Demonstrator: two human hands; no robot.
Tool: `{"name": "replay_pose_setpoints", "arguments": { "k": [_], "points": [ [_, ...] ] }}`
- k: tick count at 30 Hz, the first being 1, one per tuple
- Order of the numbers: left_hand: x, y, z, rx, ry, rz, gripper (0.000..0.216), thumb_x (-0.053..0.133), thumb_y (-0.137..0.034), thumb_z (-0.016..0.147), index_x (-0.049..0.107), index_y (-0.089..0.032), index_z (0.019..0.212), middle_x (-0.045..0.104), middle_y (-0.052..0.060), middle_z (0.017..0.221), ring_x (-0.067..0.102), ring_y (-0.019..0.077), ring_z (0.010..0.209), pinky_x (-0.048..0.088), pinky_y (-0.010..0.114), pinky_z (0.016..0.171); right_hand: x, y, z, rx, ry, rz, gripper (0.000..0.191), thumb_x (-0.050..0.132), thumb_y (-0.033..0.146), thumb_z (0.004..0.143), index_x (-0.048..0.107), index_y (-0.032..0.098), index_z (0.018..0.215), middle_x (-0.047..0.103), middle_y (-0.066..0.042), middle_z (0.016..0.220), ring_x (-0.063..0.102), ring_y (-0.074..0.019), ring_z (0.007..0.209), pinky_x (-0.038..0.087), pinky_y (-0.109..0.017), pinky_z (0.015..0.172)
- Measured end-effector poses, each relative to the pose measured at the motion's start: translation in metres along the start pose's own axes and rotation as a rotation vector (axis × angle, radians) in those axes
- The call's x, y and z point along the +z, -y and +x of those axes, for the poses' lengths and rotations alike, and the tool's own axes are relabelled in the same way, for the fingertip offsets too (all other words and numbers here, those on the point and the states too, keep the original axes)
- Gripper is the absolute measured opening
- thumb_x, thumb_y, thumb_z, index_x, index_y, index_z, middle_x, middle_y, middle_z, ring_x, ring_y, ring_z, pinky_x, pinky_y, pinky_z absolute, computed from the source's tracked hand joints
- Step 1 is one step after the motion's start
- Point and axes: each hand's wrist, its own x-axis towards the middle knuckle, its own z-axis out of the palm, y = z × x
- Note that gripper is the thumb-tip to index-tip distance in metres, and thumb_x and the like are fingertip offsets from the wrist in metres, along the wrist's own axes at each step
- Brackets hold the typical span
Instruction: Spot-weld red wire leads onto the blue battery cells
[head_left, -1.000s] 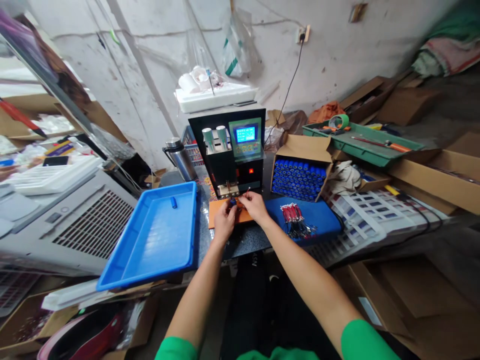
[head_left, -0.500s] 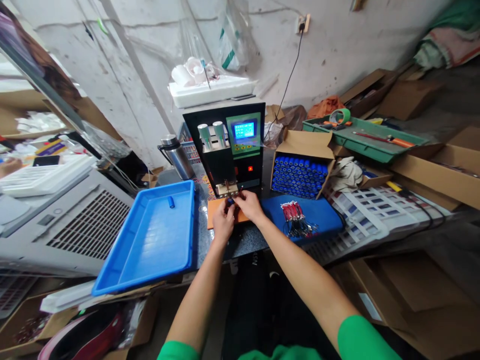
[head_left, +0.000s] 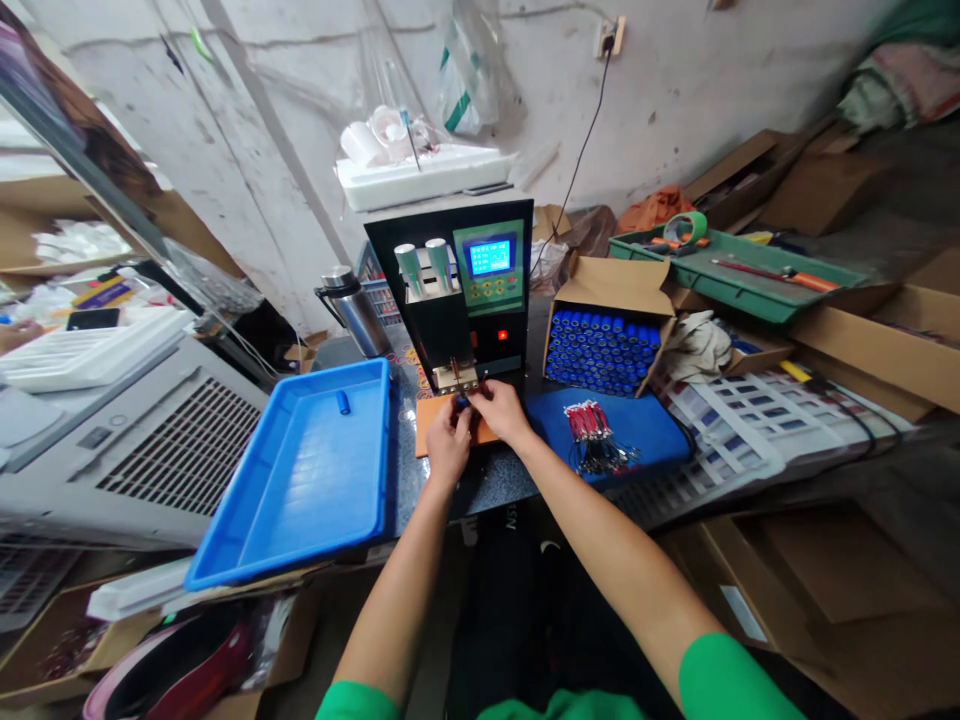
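Observation:
My left hand (head_left: 449, 440) is closed around a blue cylindrical battery cell (head_left: 461, 402), mostly hidden by the fingers. It holds the cell just below the electrode tips of a black spot welder (head_left: 446, 335) with a lit display. From the right, my right hand (head_left: 501, 410) pinches at the same spot, with a small dark tip poking out above its fingers; what it grips is too small to make out. Beneath both hands lies an orange pad (head_left: 427, 425). Red and black wire leads (head_left: 596, 435) lie bundled on a blue mat (head_left: 551, 415) to the right.
A blue tray (head_left: 300, 480) on the left holds one blue cell (head_left: 343, 402). Behind the mat, a cardboard box (head_left: 611, 278) is packed with blue cells. A steel flask (head_left: 356, 312) stands left of the welder. Farther right is a green tray (head_left: 772, 270) with tools.
The view has shifted very slightly. Both hands stay at the welder's electrodes with almost the same hold.

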Motion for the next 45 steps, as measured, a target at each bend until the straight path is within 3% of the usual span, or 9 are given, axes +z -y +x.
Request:
{"name": "replay_pose_setpoints", "arguments": {
  "k": [19,24,33,45],
  "points": [
    [0.003,0.008,0.000,0.008,-0.001,-0.059,0.031,0.057,-0.034,0.091,0.067,-0.019,0.116,0.073,0.006,0.096,0.068,0.0206,0.087,0.052,0.031,0.080,-0.002,-0.008,0.001,-0.010,0.024,-0.057,0.023,0.062,0.039,0.080,0.065,0.017,0.072,0.068,-0.003,0.071,0.059,-0.0173,0.068,0.044,-0.026,0.063],
    [0.003,0.008,0.002,0.013,0.023,-0.118,0.032,0.057,-0.034,0.090,0.066,-0.018,0.116,0.073,0.007,0.101,0.068,0.0212,0.091,0.052,0.032,0.085,-0.005,-0.009,-0.003,0.000,0.039,0.078,0.019,0.061,0.037,0.079,0.064,0.018,0.076,0.066,-0.002,0.070,0.060,-0.0172,0.068,0.045,-0.025,0.059],
    [-0.001,0.006,0.006,0.040,0.029,-0.152,0.025,0.058,-0.035,0.088,0.067,-0.016,0.101,0.071,0.006,0.091,0.065,0.0186,0.083,0.051,0.031,0.081,-0.012,-0.013,-0.014,0.060,0.103,0.127,0.027,0.064,0.041,0.074,0.052,0.021,0.059,0.047,0.004,0.048,0.043,-0.0117,0.048,0.032,-0.023,0.046],
    [-0.004,0.003,0.010,0.050,0.086,-0.206,0.035,0.064,-0.041,0.082,0.066,-0.016,0.107,0.072,0.008,0.099,0.068,0.0216,0.092,0.053,0.037,0.088,-0.013,-0.015,-0.014,0.084,0.073,0.198,0.033,0.065,0.047,0.072,0.053,0.020,0.058,0.046,0.005,0.046,0.041,-0.0096,0.045,0.031,-0.022,0.046]
  ]
}}
